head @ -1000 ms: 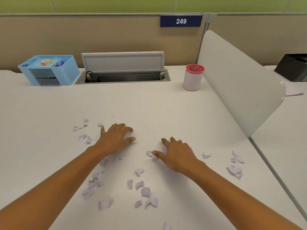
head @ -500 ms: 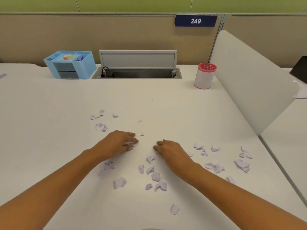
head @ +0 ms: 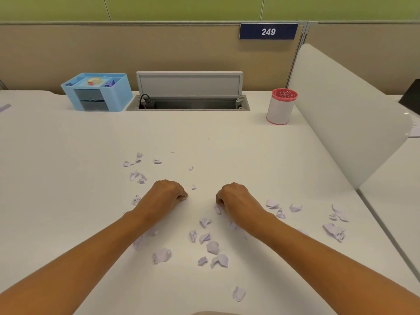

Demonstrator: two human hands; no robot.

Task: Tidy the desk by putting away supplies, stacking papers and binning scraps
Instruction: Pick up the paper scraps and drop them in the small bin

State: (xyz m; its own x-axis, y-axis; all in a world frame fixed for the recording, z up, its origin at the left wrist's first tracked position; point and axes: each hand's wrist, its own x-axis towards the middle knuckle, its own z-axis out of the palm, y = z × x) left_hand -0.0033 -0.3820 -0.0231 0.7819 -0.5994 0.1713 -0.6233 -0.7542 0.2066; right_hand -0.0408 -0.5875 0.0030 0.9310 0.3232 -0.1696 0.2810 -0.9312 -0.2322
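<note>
Blue organizer (head: 118, 96), perhaps tape (head: 95, 81) inside, red-rimmed cup (head: 278, 110)

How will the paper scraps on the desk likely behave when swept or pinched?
Probably light and floppy: the paper scraps are small, thin, curled bits. Likely to scatter when pushed, lying loose and spread across the smooth desk.

I see both forearms (head: 91, 258) bare to the frame's edge, left grip (head: 167, 195) and right grip (head: 237, 200) bare too; a tan sliver (head: 211, 313), perhaps clothing, shows at bottom.
</note>
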